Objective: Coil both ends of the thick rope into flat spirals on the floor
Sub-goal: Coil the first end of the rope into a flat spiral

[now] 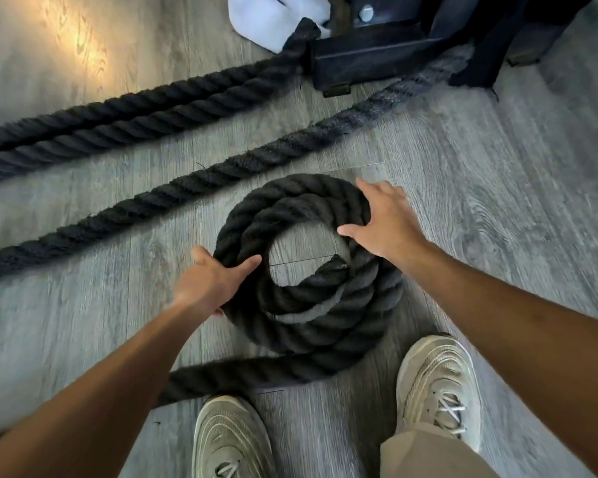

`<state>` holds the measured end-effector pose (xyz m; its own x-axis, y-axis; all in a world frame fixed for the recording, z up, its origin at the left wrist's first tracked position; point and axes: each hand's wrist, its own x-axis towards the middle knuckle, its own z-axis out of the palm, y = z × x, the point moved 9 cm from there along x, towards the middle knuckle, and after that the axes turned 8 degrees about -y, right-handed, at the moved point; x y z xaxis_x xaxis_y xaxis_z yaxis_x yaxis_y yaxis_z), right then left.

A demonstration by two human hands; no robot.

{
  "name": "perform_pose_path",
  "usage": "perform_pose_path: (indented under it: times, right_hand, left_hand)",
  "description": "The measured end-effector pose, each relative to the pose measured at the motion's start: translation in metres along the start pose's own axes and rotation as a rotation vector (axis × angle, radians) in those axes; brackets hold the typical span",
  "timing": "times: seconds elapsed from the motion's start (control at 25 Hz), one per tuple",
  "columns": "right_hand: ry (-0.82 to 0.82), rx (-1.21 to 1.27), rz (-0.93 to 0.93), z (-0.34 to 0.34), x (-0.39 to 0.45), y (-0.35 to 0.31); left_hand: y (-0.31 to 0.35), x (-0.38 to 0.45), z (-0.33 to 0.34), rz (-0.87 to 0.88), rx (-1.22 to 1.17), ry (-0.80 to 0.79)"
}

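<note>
Looking down through the head camera: a thick black twisted-strand rope [311, 257] lies on a grey wood-grain plank floor [497, 167], partly wound into a flat round spiral of roughly two to three turns, with an open circle of bare floor at its centre. The rope's surface is coarse and fuzzy, the lay of the strands showing as diagonal ridges. Its cut end [328, 270] sits at the inner edge of the spiral, pointing into the open centre. The left hand [214, 281] grips the outer turn on the spiral's left side, thumb laid over the top of the rope and fingers curled under and round its outer edge. The right hand [384, 219] rests on the upper right of the spiral with fingers spread and nearly straight, palm pressing down across the turns, thumb reaching toward the open centre. From the bottom of the spiral the rope runs off leftward along the floor and passes under the left forearm. Further straight runs of the same rope cross the floor diagonally beyond the spiral, two lying side by side at upper left [118, 122] and one single run [221, 177] between them and the spiral, all leading toward a dark metal frame base [370, 53] at top. A white cloth-like object [266, 19] lies beside that base. Two pale grey laced mesh trainers [435, 384] stand just below the spiral.
</note>
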<state>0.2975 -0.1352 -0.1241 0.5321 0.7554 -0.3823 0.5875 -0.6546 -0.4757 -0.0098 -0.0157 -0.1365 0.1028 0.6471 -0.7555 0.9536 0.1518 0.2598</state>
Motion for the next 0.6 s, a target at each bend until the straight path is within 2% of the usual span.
perform_pose_path:
  times: [0.08, 0.2, 0.32, 0.4, 0.52, 0.6]
  right_hand:
    - [0.056, 0.006, 0.092, -0.001, -0.003, 0.006]
    - [0.054, 0.204, 0.398, 0.032, -0.046, 0.041]
    - [0.097, 0.269, 0.414, 0.055, -0.097, 0.05]
    - [0.12, 0.27, 0.396, 0.058, -0.105, 0.053]
    - [0.11, 0.269, 0.386, 0.059, -0.098, 0.05]
    - [0.109, 0.243, 0.356, 0.059, -0.097, 0.049]
  left_hand:
    - [-0.006, -0.01, 0.019, -0.042, 0.004, -0.053]
    - [-0.001, -0.009, 0.033, -0.03, 0.107, -0.086]
    - [0.002, 0.0, 0.027, -0.095, 0.161, -0.176]
    - [0.013, 0.013, 0.01, -0.09, 0.283, -0.147]
    - [0.057, 0.031, -0.011, 0.158, 0.326, 0.009]
    - [0.087, 0.035, -0.008, 0.351, 0.312, 0.013]
